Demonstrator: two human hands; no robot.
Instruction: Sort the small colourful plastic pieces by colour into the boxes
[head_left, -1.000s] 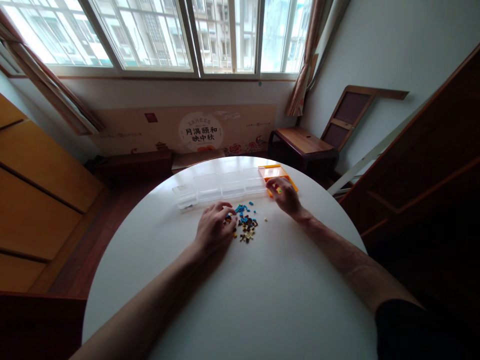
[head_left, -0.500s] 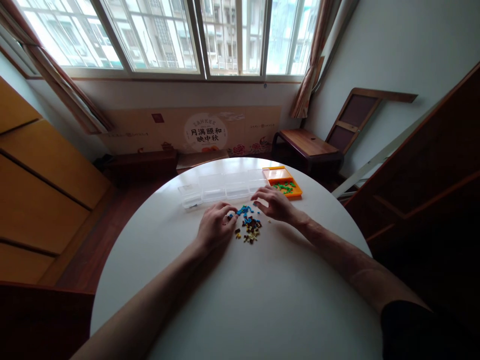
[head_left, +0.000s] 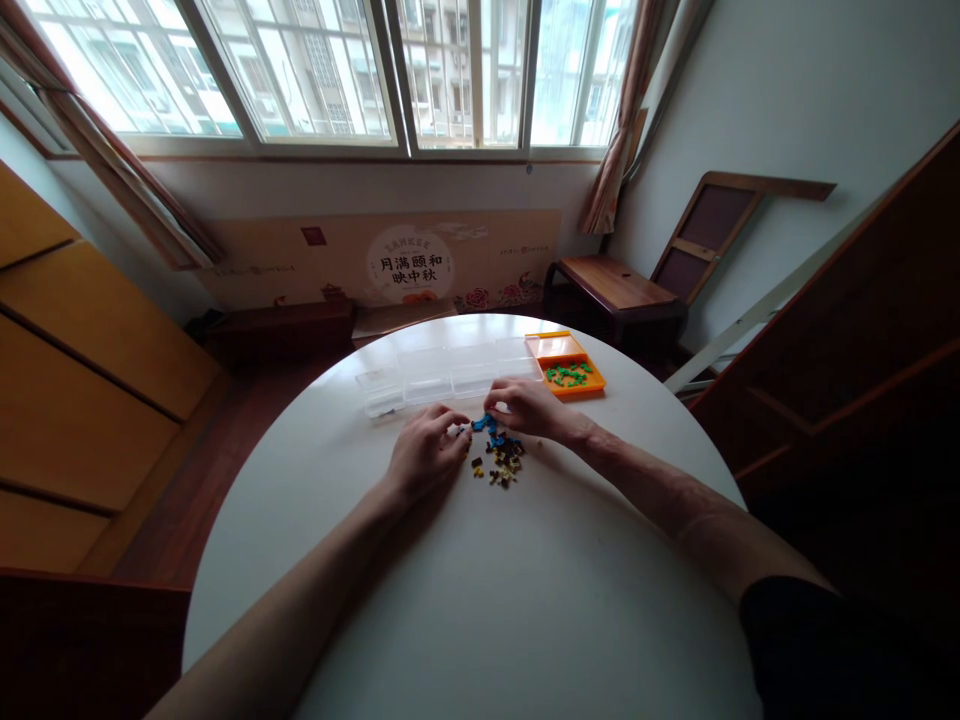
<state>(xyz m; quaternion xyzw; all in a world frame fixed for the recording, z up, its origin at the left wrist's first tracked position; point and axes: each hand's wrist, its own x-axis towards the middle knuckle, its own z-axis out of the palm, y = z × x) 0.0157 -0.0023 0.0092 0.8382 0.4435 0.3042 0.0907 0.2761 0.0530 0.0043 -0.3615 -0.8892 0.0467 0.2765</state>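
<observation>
My left hand [head_left: 427,446] rests on the table at the left of a small pile, its fingers curled and the thumb close to the index finger. Bits of blue show at its fingertips, too small to make out. My right hand [head_left: 529,407] bends over the far side of the pile, thumb and fingertips drawn together at the blue pieces [head_left: 484,425]; what they pinch is hidden. Nearer to me lie dark brown pieces [head_left: 511,448], a few yellow pieces [head_left: 478,472] and pale yellow pieces [head_left: 501,478], all like tiny building bricks.
Behind my hands stands a clear compartment box [head_left: 450,375]. Joined or close to its right end is an orange tray [head_left: 596,384] with green pieces [head_left: 568,374] in its front section. All of it is on a round white table [head_left: 480,600]. A wooden chair [head_left: 619,283] stands beyond.
My right hand has moved left and closed in over the blue pieces, its fingers drawing together. My left hand has shifted only slightly. Some blue pieces are now covered.
</observation>
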